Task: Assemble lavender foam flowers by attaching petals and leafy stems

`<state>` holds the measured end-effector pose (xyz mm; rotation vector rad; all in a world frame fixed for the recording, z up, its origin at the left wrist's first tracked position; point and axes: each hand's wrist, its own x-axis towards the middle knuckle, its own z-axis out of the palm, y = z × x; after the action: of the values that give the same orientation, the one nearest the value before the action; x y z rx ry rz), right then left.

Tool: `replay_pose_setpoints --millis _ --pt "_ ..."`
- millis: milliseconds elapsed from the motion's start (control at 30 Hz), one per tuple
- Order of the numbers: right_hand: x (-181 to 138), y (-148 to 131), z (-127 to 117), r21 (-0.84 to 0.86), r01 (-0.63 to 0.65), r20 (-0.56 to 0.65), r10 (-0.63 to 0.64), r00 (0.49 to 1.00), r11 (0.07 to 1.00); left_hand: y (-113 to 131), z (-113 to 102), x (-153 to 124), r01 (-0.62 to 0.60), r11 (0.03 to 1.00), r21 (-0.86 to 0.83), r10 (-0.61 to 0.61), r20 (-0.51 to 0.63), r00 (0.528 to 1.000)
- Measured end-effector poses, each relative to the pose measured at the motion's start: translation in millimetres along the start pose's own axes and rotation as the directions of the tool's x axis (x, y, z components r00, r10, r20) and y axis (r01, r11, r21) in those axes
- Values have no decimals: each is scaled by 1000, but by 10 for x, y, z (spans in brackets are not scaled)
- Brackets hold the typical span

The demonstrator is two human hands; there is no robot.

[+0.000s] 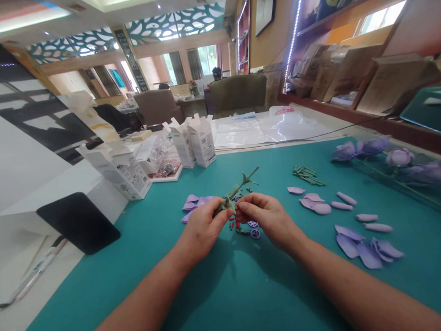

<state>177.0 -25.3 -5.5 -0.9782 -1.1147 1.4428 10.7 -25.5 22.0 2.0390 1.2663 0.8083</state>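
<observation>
My left hand point(204, 223) is closed around a green toy flower stem point(239, 188), which tilts up and to the right above the mat. Thumb and fingertips of my right hand point(267, 214) are pinched together by the stem's lower end; what they hold, if anything, is too small to make out. Beneath and between my hands lie small red, green and purple pieces, among them a purple ring-shaped piece point(255, 234). Lilac petals point(195, 203) rest just beyond my left hand, partly hidden by it.
A green mat point(218, 301) covers the table. On the right are green sticks point(309, 176), loose lilac petals point(368, 249) and purple flowers point(400, 157) on stems. White boxes point(204, 142), a dark tablet-like panel point(78, 222) and pens point(38, 273) are at the left. People sit farther back.
</observation>
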Motion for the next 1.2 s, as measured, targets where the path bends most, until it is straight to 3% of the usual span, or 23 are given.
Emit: replay_pose_setpoints --millis 200,533,700,800,933,1067,1200 --pt "87 -15 -144 -64 -9 -92 3 996 998 -14 -55 18 40 999 -34 -40 1 999" --pt "319 22 -565 -193 94 -314 -152 937 977 -16 -151 45 102 994 -30 -103 -43 994" --pt "332 14 -606 -336 112 -280 -212 936 935 -46 -146 53 101 995 -13 -101 -40 994" --pt "312 26 -614 -559 126 -185 -271 945 820 -52 -137 50 80 997 -2 -80 -44 996" --pt "306 92 -635 -805 170 -28 -324 946 568 -53 -132 46 69 998 5 -69 -39 997" --pt "334 195 -671 -917 236 132 -314 940 322 -59 -130 47 57 998 18 -56 -37 998" --pt "347 272 -685 -963 228 185 -261 947 145 -57 -127 47 50 998 26 -49 -37 998"
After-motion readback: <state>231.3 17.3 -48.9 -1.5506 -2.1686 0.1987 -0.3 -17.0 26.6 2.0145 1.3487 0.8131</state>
